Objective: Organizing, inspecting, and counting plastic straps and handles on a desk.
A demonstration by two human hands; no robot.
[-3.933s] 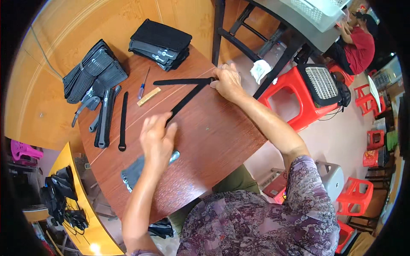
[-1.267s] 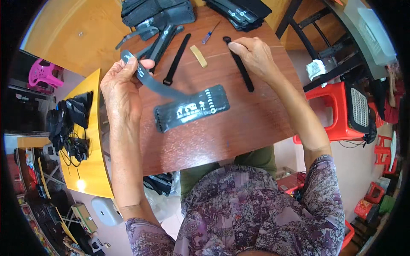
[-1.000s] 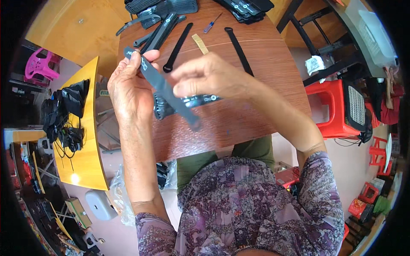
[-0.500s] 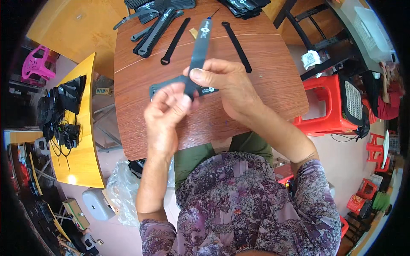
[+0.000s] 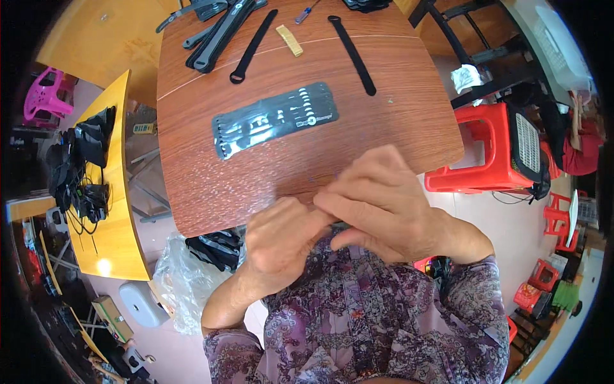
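Close in front of my body, past the table's near edge, my left hand (image 5: 278, 240) is closed in a fist, knuckles up. My right hand (image 5: 384, 208) meets it, fingers bent over and thumb below. Whatever lies between them is hidden by the fingers. Beyond the hands, a row of overlapping dark grey straps (image 5: 268, 121), glossy with white print, lies on the brown table (image 5: 416, 128). Two single black straps, one on the left (image 5: 254, 46) and one on the right (image 5: 354, 54), each have a looped end.
A bundle of straps (image 5: 220, 38) and another dark pile (image 5: 368, 5) sit at the far edge. Between the single straps lie a yellow strip (image 5: 289, 40) and a small screwdriver (image 5: 304, 16). Red stools (image 5: 473, 182) stand right; a yellow table (image 5: 105, 211) and clear plastic bag (image 5: 185, 288) are left.
Both hands have drawn back from above the table toward my body. The grey strap they held up is out of sight, and the row of straps beneath is uncovered.
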